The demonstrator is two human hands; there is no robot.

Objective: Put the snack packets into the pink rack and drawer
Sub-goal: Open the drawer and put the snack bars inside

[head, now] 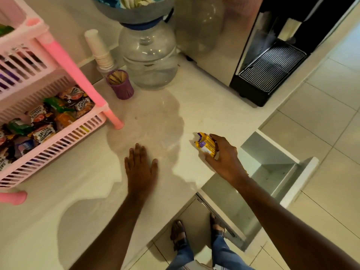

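Now R hand (224,158) grips 1 yellow packet (206,145); L hand (140,165) flat, fingers apart.

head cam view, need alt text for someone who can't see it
A person's right hand grips a yellow snack packet over a pale counter while the left hand rests flat on it. A pink rack holding packets stands at left; an open drawer sits at right.

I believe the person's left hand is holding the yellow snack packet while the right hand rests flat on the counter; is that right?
Not quite: the hands are swapped. The head view shows the right hand holding the yellow snack packet, while the left hand rests flat on the counter.
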